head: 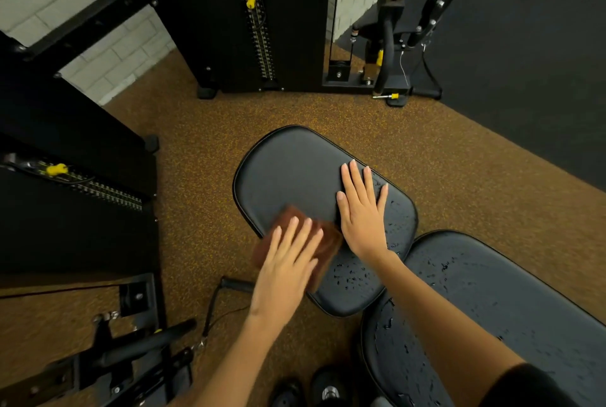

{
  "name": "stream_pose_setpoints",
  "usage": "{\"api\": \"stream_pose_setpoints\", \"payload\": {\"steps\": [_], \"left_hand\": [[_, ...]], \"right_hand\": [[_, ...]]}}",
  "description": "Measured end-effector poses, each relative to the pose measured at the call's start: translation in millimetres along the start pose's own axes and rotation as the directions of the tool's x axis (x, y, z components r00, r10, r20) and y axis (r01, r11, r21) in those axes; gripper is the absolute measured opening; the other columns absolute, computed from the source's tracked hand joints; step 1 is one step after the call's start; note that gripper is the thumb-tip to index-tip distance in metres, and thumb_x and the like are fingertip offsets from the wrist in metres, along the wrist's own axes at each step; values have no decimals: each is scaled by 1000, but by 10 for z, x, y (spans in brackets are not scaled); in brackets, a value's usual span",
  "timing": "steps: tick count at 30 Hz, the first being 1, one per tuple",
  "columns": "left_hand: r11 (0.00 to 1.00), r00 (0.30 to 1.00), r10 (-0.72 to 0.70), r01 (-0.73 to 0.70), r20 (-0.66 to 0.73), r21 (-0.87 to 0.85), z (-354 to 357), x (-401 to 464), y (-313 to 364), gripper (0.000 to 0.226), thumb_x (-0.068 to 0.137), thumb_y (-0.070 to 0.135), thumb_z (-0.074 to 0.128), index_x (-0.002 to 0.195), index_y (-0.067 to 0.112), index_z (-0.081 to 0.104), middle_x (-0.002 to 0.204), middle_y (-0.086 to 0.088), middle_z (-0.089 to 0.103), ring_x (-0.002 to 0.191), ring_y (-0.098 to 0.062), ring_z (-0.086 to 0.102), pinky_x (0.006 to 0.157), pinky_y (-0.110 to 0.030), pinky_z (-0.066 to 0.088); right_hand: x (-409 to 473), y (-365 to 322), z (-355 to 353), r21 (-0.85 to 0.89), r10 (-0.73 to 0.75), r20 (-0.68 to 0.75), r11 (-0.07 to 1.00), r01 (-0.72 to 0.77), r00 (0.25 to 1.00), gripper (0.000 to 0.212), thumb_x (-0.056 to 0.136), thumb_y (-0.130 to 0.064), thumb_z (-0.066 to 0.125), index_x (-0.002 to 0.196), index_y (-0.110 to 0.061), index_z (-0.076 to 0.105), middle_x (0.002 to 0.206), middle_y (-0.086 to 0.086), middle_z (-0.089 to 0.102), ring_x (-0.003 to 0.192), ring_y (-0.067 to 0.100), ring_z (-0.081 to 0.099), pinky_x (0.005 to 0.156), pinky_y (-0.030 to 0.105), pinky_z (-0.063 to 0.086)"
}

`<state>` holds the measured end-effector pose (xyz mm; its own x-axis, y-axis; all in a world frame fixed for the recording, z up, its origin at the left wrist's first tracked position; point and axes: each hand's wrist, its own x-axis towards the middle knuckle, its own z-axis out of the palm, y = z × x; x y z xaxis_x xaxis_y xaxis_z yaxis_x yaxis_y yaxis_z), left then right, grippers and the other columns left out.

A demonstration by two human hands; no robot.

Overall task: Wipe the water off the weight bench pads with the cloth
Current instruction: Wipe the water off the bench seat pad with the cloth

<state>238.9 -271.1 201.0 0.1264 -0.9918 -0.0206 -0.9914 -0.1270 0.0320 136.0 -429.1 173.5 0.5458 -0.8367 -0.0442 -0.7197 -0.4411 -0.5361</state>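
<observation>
A black seat pad (292,170) lies in the middle of the view, and a longer back pad (492,295) runs off to the lower right. Water drops dot the near right part of the seat pad and much of the back pad. A brown cloth (328,242) lies on the seat pad's left edge, blurred. My left hand (288,262) presses flat on the cloth with straight fingers. Flat on the seat pad to the right of the cloth rests my right hand (360,210), fingers spread.
Black weight-stack machines with yellow pins stand at the left (55,170) and at the back (251,1). A cable handle (236,285) lies on the brown speckled floor (203,144) beside the seat. Black frame parts (131,357) sit at the lower left.
</observation>
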Motion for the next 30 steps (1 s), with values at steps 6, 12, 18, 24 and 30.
{"api": "stream_pose_setpoints", "payload": {"steps": [6,12,18,24,30], "left_hand": [[952,962,265,-272,70,140,-45,88,-434,51,98,33,25,147,23,30,154,-6,27,143,-26,25,115,-44,17],[998,998,-55,55,-16,9,-134,200,-266,58,89,20,60,143,20,38,150,-9,37,140,-29,32,113,-50,28],[992,989,122,-119,79,-42,12,-80,225,58,83,30,67,137,22,47,147,-5,41,139,-26,31,114,-46,18],[942,934,334,-336,129,-11,-44,-141,-205,60,83,28,69,138,28,46,149,0,39,141,-20,30,118,-41,19],[986,989,145,-141,36,-90,-123,-1,-466,46,96,28,38,141,26,44,152,-4,35,144,-25,24,115,-46,22]], "right_hand": [[11,15,-28,38,-7,14,999,6,1000,58,100,-48,7,155,-30,7,159,-17,-3,148,9,-12,116,42,-18],[4,20,-25,30,-6,13,1000,6,1000,58,100,-48,7,155,-29,9,160,-15,-2,148,10,-12,117,44,-17],[3,4,-36,34,-4,24,999,4,1000,58,99,-48,6,154,-31,6,158,-18,-6,147,9,-14,116,41,-19],[11,12,-33,32,-5,31,999,4,1000,59,99,-49,6,155,-30,8,159,-17,-4,148,10,-13,116,42,-18],[16,29,-39,42,-13,30,999,12,999,59,99,-49,6,155,-30,9,159,-17,-3,148,10,-12,117,44,-16]]}}
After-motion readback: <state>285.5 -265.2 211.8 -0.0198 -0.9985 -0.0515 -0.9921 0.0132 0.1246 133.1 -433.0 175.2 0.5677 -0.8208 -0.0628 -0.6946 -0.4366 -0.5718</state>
